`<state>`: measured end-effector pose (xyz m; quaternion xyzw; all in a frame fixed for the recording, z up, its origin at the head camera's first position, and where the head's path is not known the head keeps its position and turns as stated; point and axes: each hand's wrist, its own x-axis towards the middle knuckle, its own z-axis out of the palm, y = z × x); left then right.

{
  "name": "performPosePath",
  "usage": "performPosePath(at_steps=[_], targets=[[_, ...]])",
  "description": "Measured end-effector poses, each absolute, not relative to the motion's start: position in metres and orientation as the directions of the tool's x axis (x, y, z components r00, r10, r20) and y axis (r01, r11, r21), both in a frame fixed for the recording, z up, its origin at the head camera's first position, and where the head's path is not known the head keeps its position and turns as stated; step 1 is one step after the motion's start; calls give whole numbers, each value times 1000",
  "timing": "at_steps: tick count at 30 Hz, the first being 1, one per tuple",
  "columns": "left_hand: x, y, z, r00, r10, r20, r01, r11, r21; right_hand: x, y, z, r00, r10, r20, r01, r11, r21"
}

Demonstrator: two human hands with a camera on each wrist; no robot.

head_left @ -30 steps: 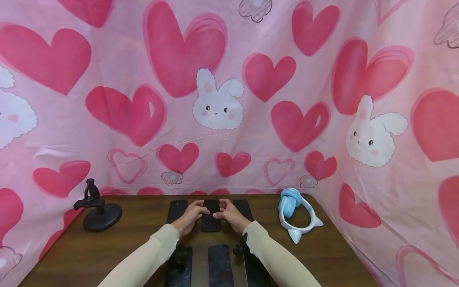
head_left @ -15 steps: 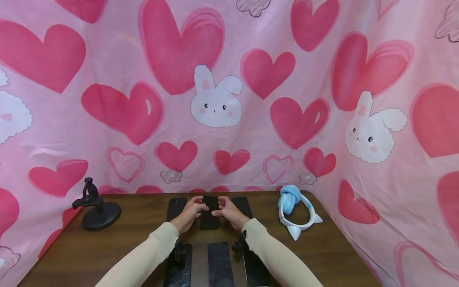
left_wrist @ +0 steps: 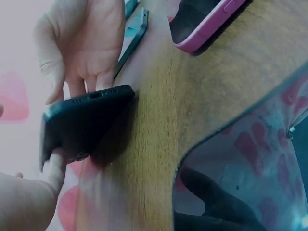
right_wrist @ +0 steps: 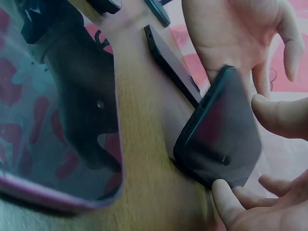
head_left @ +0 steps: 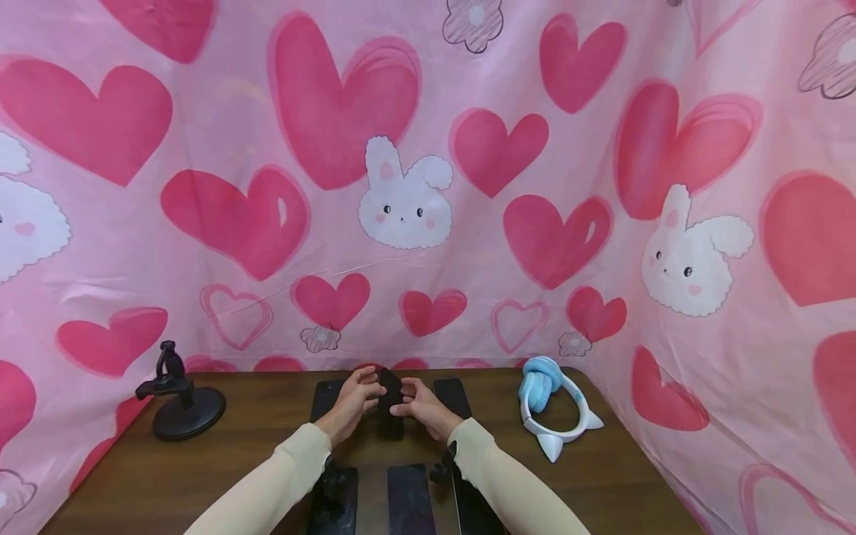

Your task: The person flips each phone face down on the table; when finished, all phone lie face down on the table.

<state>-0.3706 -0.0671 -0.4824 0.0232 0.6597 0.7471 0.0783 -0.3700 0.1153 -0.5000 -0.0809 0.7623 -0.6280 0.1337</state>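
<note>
Near the table's [head_left: 267,412] far edge, my left hand [head_left: 350,405] and right hand [head_left: 428,407] are pinching the tilted black phone [head_left: 389,403], wanting even pressure.

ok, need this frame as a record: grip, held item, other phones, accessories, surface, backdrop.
grip: left hand and right hand, both holding one phone
held item: black smartphone, tilted; lower-edge contact with table unclear
far row: far-left phone, far-right phone
near row: near-left phone, near-middle phone, near-right phone
left accessory: black stand, round base
right accessory: blue-and-white cat-ear headphones
surface: wooden table
backdrop: pink cloth, hearts and rabbits
</note>
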Motion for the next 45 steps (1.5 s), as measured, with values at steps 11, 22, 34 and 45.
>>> performPosePath(at_steps=[11,22,34,45], targets=[[-370,-65,-488,-977,208,-46,-74,-128,989,-367,113,-499,-928,-372,-19,-26,117,-993],[-371,-69,-486,-941,339,-21,-57,-96,994,-371,123,-492,-902,-431,12,-33,40,-999],[-369,-68,-493,-935,354,-29,-60,-76,995,-371,125,-495,-903,-429,1,-2,1,-1000],[-365,-67,-497,-930,366,-40,-73,-77,994,-369,128,-492,-901,-434,-2,9,-13,-1000]])
